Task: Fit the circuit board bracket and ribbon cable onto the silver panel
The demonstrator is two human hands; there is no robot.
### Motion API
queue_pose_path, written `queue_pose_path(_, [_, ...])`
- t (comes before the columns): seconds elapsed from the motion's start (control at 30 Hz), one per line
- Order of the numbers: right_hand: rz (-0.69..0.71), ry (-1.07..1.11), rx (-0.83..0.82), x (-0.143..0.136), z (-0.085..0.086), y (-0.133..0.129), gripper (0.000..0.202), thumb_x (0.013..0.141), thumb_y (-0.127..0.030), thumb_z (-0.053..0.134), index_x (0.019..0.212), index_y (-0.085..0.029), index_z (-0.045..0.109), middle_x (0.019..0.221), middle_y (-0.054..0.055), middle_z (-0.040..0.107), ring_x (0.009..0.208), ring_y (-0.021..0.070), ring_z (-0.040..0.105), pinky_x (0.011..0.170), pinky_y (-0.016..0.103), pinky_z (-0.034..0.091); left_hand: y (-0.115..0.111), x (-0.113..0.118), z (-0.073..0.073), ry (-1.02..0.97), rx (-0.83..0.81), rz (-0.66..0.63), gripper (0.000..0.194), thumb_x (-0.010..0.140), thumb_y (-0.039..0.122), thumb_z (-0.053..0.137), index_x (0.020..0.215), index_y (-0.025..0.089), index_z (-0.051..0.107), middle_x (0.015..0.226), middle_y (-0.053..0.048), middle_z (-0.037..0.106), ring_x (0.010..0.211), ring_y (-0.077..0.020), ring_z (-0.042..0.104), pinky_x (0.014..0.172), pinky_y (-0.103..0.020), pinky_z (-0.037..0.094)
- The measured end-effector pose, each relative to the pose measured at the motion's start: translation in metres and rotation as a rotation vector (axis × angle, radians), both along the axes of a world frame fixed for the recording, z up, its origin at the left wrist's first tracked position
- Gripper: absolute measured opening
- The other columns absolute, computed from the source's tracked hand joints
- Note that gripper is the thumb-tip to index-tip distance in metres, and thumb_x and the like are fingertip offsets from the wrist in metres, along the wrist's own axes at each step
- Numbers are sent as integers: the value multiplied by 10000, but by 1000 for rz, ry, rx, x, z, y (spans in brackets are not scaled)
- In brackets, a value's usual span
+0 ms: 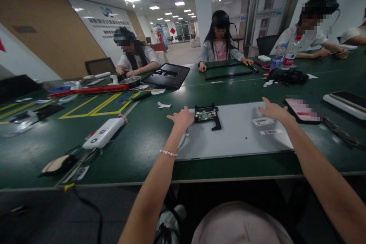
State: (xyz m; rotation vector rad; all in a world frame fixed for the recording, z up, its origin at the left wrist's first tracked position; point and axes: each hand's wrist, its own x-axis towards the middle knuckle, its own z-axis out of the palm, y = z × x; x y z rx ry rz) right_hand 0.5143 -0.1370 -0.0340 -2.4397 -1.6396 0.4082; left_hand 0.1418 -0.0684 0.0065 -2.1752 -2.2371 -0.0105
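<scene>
In front of me a flat silver panel [234, 137], like the back of a display screen, lies on the green table. Near its upper left sits a black bracket [216, 123] with a small circuit board [204, 115] in it. My left hand [182, 118] is at the panel's left side beside the bracket, fingers apart, a cable [183, 141] close to the wrist. Over the far right part of the panel, my right hand [274, 109] has its fingers stretched out near two white labels [263, 121]. Contact with the panel is unclear for both hands.
A phone [303, 109] and glasses [339, 131] lie right of the panel. Left are a white power bank [104, 133] and a computer mouse [57, 164]. Across the table, one person holds a black frame [231, 77]; a black casing [168, 75] and bottles [291, 55] stand nearby.
</scene>
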Motion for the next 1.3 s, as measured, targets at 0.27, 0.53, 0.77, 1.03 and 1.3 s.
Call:
queue_pose_path(0.27, [34, -40, -18, -3, -4, 0, 729, 920, -521, 332, 1536, -178, 147, 1375, 235, 511, 1304, 431, 418, 1005, 767, 127, 0, 1, -2, -2, -7, -20, 554, 878, 434, 348, 1352, 163, 441, 1202, -228, 625, 1194, -464, 483, 960, -703, 238])
queue_pose_path(0.53, [52, -51, -16, 0, -9, 2, 736, 910, -542, 347, 1529, -175, 193, 1342, 242, 537, 1276, 451, 442, 997, 776, 125, 1, -1, 1, -51, -51, -55, 577, 878, 501, 344, 1332, 164, 459, 1224, -243, 605, 1202, -471, 471, 956, -697, 236])
queue_pose_path(0.77, [50, -58, -12, 3, -13, 3, 738, 897, -557, 357, 1520, -181, 230, 1369, 243, 511, 1253, 468, 458, 987, 781, 144, -1, -3, 9, -73, -26, -18, 546, 900, 491, 361, 1321, 161, 467, 1257, -244, 580, 1223, -446, 452, 970, -690, 238])
queue_pose_path(1.03, [60, -57, 25, -3, -8, 3, 706, 906, -539, 358, 1513, -197, 245, 1317, 212, 566, 1273, 437, 446, 990, 761, 181, 7, 0, 0, -231, 69, -194, 723, 862, 610, 428, 1444, 189, 343, 1470, -194, 393, 1371, -382, 274, 1047, -633, 241])
queue_pose_path(1.3, [119, -41, 45, -12, -6, 3, 678, 911, -510, 368, 1503, -192, 277, 1283, 198, 601, 1240, 422, 492, 996, 750, 196, 34, -8, -19, -413, -28, -564, 1089, 664, 556, 686, 1522, 141, 160, 1568, -149, 226, 1439, -269, 210, 1155, -358, 187])
